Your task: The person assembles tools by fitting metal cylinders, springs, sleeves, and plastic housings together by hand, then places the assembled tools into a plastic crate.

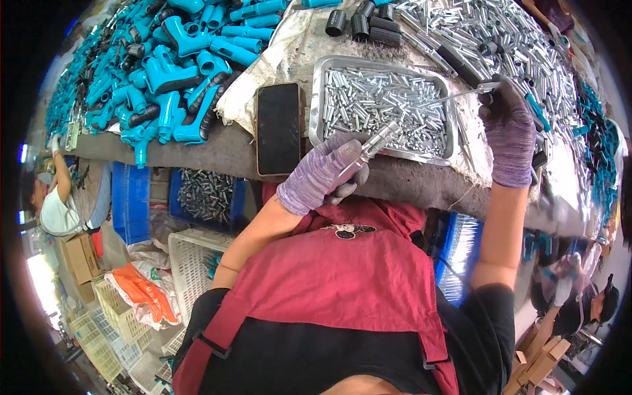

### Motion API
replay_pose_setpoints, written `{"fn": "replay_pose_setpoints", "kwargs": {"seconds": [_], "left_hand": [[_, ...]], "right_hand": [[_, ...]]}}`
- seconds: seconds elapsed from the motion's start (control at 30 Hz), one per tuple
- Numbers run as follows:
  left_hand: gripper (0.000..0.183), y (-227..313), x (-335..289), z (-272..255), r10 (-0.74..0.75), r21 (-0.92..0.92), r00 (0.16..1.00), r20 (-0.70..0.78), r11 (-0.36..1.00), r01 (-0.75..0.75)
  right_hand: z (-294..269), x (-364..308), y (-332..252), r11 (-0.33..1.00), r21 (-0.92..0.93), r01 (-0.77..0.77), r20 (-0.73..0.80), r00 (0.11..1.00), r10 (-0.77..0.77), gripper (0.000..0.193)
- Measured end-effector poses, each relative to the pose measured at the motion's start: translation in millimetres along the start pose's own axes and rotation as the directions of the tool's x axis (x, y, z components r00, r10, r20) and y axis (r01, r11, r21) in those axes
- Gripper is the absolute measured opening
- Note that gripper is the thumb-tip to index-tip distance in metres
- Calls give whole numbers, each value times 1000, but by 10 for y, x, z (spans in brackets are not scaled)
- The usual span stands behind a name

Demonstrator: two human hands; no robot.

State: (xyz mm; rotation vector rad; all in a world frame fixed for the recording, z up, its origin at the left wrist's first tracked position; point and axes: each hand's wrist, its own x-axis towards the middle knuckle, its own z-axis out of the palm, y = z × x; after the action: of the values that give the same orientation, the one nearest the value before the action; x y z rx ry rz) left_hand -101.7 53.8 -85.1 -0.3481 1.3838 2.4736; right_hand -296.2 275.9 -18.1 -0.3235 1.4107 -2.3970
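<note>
Snugly, the left hand [322,170] curled its fingers round a silver tube [380,139] by the near edge of the tray [421,157], perhaps to steady it. The right hand [508,128] pinched a thin metal rod [486,87]. The tray's sides likely kept little pins [359,99] together.

Looks like a factory assembly workshop. Bears heaps of teal plastic housings [171,72] and loose metal tubes [553,85] on a long worktable [421,186], around a tray [318,99] of small metal pins [368,99]. Holds blue bins [130,204], a white crate [187,263] and cardboard boxes [80,257] below, with a co-worker [60,214] at the left.
</note>
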Motion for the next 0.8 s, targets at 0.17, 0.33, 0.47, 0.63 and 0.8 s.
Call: {"fn": "replay_pose_setpoints", "kwargs": {"seconds": [0.17, 0.33, 0.47, 0.63, 0.8], "left_hand": [[39, 13, 9, 37, -29, -56, 997, 74, 998, 34], [41, -24, 26, 10, 7, -63, 993, 118, 998, 1], [43, -48, 19, -18, 2, -104, 997, 78, 995, 6], [44, -83, 45, -67, 12, -176, 994, 108, 984, 7], [41, -29, 52, -45, 15, -150, 997, 82, 989, -2]], "right_hand": [[146, -91, 73, 989, -136, -62, 4, 998, 63, 24], [433, -266, 160, 946, -291, -143, 140, 972, 190, 25], [459, -284, 204, 940, -299, -163, 159, 963, 218, 26], [437, -281, 245, 950, -255, -177, 156, 963, 222, 25], [486, -288, 212, 946, -295, -136, 132, 975, 181, 23]]}}
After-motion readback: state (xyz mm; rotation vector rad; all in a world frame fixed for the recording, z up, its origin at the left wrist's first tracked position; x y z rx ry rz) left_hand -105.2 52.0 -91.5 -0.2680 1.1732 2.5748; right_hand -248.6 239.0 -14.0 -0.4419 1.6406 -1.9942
